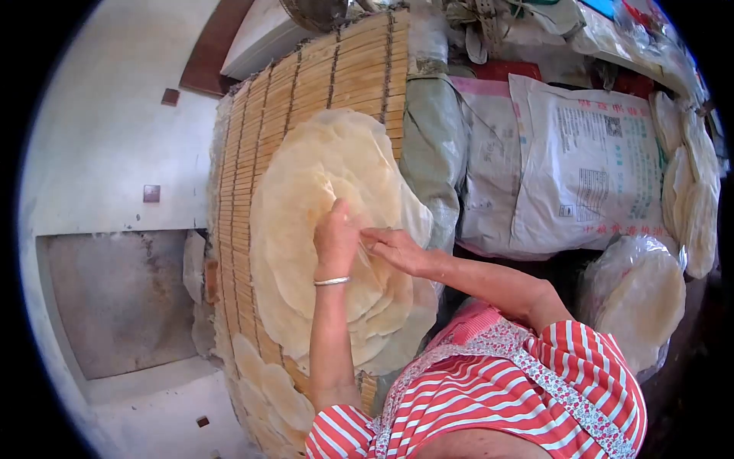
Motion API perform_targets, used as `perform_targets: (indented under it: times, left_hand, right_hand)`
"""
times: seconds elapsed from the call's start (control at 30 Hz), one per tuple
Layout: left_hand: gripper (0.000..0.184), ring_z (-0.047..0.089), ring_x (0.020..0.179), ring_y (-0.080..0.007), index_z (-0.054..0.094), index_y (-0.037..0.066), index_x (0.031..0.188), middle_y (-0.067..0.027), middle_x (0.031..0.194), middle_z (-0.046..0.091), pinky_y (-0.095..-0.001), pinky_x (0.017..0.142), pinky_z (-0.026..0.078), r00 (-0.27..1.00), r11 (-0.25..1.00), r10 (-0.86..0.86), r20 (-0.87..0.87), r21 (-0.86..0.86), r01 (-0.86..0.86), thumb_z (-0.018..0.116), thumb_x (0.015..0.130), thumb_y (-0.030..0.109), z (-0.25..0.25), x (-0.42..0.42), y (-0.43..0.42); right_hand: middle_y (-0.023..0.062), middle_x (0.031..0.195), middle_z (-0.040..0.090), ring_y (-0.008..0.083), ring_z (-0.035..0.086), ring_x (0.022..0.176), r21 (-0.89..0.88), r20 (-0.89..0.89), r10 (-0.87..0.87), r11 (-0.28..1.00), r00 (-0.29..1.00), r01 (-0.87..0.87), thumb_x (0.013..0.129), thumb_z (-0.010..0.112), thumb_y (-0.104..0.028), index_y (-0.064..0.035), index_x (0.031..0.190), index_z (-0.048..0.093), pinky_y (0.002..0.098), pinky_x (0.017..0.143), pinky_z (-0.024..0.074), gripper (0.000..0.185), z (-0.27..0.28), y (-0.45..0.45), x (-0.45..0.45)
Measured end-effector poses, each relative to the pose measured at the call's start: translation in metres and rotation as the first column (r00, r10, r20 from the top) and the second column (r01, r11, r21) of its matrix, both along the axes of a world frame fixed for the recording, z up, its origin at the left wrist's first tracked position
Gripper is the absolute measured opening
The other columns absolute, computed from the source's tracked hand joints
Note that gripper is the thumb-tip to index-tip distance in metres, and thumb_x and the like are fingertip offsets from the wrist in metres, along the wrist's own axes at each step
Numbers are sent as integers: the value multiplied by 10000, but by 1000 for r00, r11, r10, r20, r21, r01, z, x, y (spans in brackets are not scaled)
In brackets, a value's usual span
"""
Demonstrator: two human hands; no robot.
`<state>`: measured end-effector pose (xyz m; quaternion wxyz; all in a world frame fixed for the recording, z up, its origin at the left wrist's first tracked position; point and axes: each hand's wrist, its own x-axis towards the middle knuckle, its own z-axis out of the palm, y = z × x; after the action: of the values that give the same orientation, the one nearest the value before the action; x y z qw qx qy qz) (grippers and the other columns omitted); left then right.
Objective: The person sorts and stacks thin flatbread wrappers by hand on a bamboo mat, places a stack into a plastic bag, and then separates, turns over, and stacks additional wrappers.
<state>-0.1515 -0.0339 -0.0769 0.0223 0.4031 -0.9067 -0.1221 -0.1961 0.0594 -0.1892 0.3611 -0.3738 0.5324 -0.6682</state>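
Perhaps our curled left hand (335,241) and half-bent right hand (397,249), gripping or not we cannot tell, could tear the thin, piled flatbreads (302,203) at the frame's centre if they cling together and we tug unevenly.

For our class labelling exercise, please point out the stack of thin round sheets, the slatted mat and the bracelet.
Stack of thin round sheets (294,229), head view: top surface, left part.
Slatted mat (361,76), head view: bare slats, upper part.
Bracelet (332,281), head view: middle of the band.

Hands (336,240) (399,252) close together, right arm (489,280) bent
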Motion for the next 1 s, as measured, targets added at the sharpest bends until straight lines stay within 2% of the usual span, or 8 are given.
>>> perform_targets:
  times: [0.07, 0.17, 0.3, 0.47, 0.63, 0.83, 0.93, 1.0]
  left_hand:
    - [185, 560, 652, -311, 549, 14, 852, -178, 726, 576, -376, 592, 429, 986, 999, 17, -166, -25, -21, 556, 686, 96, -12, 21, -10]
    - [158, 523, 617, -132, 586, 7, 826, -38, 705, 571, -263, 569, 424, 905, 994, 98, -415, 77, -72, 575, 669, 14, -4, 70, -31]
    - [198, 534, 681, -143, 588, -17, 821, -53, 814, 577, -236, 626, 429, 609, 894, 442, -658, 374, -246, 544, 633, -61, 56, 142, -26]
    - [230, 529, 696, -124, 593, -27, 855, -65, 833, 574, -214, 633, 427, 428, 835, 550, -718, 464, -296, 554, 633, -71, 125, 186, -14]
    - [196, 493, 615, -65, 609, -16, 863, -22, 708, 581, -210, 549, 403, 736, 945, 314, -600, 126, -300, 550, 676, -21, 90, 134, 4]
    - [201, 409, 520, -41, 619, 1, 861, 51, 589, 481, -209, 468, 342, 866, 961, 274, -418, 158, -227, 561, 669, 10, 13, 65, 11]
    - [192, 395, 504, -45, 611, -5, 863, 52, 564, 448, -220, 463, 344, 856, 963, 255, -449, 199, -183, 549, 682, 16, 4, 57, 3]
    - [180, 398, 514, -47, 606, -7, 870, 50, 581, 449, -224, 467, 345, 833, 936, 329, -444, 274, -223, 545, 701, 9, 15, 67, -1]
  right_hand:
    - [128, 781, 600, 196, 572, 623, 78, 305, 60, 993, 951, -88, 782, 470, -136, 14, 1011, 552, 306, 586, 461, 285, 10, 5, -3]
    - [75, 731, 588, 111, 529, 553, 139, 435, -56, 990, 899, -5, 782, 499, -90, 26, 948, 577, 238, 508, 439, 217, -5, -8, 2]
    - [87, 795, 566, 189, 607, 674, 128, 772, -38, 987, 634, -97, 780, 445, 5, 2, 925, 530, 257, 567, 487, 169, -21, -15, -2]
    - [125, 857, 547, 236, 604, 754, 116, 750, 62, 968, 659, -223, 823, 459, -207, -13, 1019, 454, 303, 577, 489, 276, 17, -14, 4]
    - [118, 915, 512, 241, 526, 938, -21, 691, 240, 950, 682, -313, 786, 503, -422, -24, 1076, 417, 358, 668, 457, 500, 66, -17, 21]
    - [107, 896, 529, 195, 512, 922, 129, 404, 138, 970, 904, -205, 740, 587, -331, -10, 983, 476, 332, 715, 426, 418, 64, -3, -8]
    - [97, 762, 546, 171, 544, 721, 273, 174, -14, 961, 985, -34, 705, 614, -208, -9, 767, 516, 311, 577, 443, 230, 17, -20, -6]
    - [78, 652, 518, 156, 511, 574, 194, 485, -10, 976, 874, -96, 693, 605, -142, -19, 653, 486, 294, 457, 400, 176, -5, -28, -7]
